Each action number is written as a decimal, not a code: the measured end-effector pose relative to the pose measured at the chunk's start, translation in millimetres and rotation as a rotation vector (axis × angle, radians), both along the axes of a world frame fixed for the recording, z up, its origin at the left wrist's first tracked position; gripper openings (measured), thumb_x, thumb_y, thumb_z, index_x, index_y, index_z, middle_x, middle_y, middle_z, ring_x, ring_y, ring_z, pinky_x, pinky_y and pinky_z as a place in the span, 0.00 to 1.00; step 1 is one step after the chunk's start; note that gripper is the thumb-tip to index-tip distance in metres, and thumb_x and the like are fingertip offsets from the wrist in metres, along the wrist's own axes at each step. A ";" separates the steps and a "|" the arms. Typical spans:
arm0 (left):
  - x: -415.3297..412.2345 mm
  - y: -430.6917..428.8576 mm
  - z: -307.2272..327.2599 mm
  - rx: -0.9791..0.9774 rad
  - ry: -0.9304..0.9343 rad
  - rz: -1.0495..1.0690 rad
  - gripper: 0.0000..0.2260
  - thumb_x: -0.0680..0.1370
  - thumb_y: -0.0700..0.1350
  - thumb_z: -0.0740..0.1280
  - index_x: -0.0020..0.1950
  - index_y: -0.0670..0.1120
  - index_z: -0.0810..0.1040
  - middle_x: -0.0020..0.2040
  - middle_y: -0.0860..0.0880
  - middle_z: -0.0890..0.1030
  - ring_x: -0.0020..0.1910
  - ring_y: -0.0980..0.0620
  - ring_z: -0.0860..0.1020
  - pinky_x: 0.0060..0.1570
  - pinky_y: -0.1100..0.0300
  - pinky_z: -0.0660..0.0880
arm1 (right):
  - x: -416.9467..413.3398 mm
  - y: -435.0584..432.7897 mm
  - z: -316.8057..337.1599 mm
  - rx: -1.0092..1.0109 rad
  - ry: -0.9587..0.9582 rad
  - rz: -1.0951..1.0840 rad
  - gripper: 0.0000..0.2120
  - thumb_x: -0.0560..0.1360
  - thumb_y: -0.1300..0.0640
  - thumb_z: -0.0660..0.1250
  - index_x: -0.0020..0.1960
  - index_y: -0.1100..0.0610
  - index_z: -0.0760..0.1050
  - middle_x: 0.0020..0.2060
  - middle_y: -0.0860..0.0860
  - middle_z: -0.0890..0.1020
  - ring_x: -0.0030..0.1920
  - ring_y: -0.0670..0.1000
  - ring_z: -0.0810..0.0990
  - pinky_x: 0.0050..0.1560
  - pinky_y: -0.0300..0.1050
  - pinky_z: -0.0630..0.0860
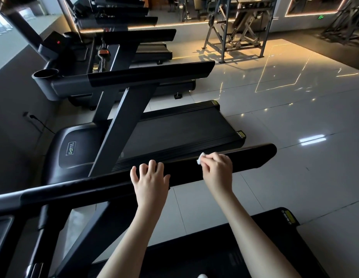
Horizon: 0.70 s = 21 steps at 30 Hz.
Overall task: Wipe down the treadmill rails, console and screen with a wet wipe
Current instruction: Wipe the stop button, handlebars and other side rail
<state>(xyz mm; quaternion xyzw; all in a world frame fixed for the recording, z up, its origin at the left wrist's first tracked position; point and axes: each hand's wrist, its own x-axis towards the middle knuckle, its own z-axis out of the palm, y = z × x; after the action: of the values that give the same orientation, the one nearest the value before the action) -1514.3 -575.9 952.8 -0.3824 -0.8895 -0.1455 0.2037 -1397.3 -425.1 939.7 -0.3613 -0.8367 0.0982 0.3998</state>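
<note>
While both bare hands sit on one long black padded handrail [254,157] that runs across the view, the far left comes first: up and well to the left of the grip, on the neighbouring grey treadmill, a round dark-grey plastic cup holder [45,74] stands open at the top, and its hollow shows only shadow, so what it holds cannot be told. Below it, also left of the grip, lies a glossy black rounded motor cover [74,149] with a small green-edged logo badge. Beyond the grip, on the far side of the handrail, stretches that machine's flat black running belt [174,133]. The left hand [149,177] lies on the handrail, thumb spread to the left, fingers bent over the top and far edge so that it clasps the padding. To its right, with a stretch of bare rail between, the right hand [216,169] rests on the same handrail and pinches a small white crumpled wet wipe [201,158] in curled fingers. The wipe sticks out at the left of the knuckles and touches the rail's top face. Right of that grip the handrail runs on to its rounded end. Farther right lies glossy pale floor tile [295,117] streaked with reflected light, and well beyond the grip stands a grey metal exercise frame [240,33].
</note>
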 end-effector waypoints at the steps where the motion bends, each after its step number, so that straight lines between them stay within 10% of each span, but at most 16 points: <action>1: 0.0 0.3 0.2 -0.002 0.001 0.000 0.16 0.63 0.46 0.80 0.42 0.42 0.77 0.42 0.46 0.77 0.44 0.41 0.76 0.58 0.38 0.71 | 1.2 0.0 -1.4 0.023 -0.020 0.056 0.06 0.71 0.61 0.69 0.38 0.52 0.82 0.35 0.48 0.79 0.37 0.56 0.77 0.49 0.54 0.75; 21: 9.4 21.6 1.2 -0.005 -0.025 -0.132 0.14 0.64 0.43 0.80 0.43 0.44 0.79 0.42 0.49 0.77 0.43 0.44 0.77 0.55 0.42 0.73 | 9.8 8.0 -2.2 -0.012 -0.036 0.019 0.09 0.67 0.66 0.75 0.38 0.53 0.82 0.36 0.48 0.78 0.38 0.55 0.78 0.51 0.56 0.75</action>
<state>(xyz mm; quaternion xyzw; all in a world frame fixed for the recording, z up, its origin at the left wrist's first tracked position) -1504.9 -554.3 954.0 -0.4389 -0.8651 -0.1613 0.1816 -1387.5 -417.1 937.5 -0.3574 -0.8466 0.1002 0.3815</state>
